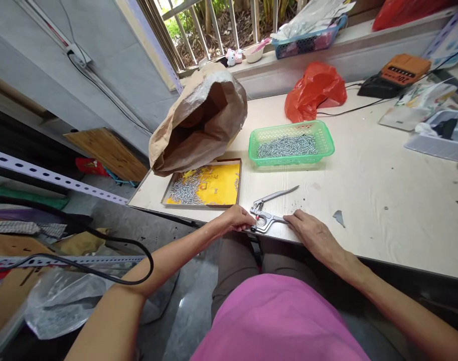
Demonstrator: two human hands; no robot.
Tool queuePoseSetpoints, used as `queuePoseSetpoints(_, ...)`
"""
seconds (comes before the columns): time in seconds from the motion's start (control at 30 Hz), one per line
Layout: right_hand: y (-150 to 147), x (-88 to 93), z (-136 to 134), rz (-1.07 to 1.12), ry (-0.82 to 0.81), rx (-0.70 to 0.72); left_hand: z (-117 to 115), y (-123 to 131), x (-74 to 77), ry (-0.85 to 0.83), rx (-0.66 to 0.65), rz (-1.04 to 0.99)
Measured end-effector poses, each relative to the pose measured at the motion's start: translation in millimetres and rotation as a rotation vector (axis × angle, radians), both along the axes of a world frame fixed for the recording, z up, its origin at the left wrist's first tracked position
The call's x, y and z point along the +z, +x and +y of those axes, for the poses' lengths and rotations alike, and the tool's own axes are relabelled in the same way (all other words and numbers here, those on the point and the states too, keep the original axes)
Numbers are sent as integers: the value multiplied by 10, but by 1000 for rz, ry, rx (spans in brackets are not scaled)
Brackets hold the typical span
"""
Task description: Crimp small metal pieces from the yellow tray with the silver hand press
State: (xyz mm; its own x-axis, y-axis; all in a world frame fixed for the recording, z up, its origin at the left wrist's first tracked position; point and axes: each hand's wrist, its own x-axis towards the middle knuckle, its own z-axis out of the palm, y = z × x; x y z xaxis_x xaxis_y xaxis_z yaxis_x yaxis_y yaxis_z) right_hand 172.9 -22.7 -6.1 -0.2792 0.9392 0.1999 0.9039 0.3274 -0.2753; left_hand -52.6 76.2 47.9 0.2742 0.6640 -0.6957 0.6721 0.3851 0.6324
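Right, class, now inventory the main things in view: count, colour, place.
Table: 1, pale, centre-right
Plier-like tool: 1, grey, table's near edge
Basket: 1, green, on table
Tray: 1, brown-rimmed, yellow inside, left of basket
Metal pieces: uncountable, silver, in both
Paper bag: 1, brown, behind tray
Crumpled bag: 1, red, behind basket
Charger-like block: 1, black-and-orange, table's far right
Bowl: 1, white, windowsill
Left hand: 1, bare, at tool's head
Right hand: 1, bare, at tool's handle

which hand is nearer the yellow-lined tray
Left. The left hand is just off the near right corner of the yellow-lined tray; the right hand is farther right, at the pliers.
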Motion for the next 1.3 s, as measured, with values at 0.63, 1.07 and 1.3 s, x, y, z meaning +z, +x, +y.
queuePoseSetpoints(0.63,264,199,737,-262,-31,161,49,50,59,-55,-55,55)
queuePoseSetpoints(1.07,167,313,520,-235,-66,131,-87,387,-101,1098,-774,178)
queuePoseSetpoints(1.3,246,375,478,-274,-123,26,114,575,-83,1145,-1020,255)
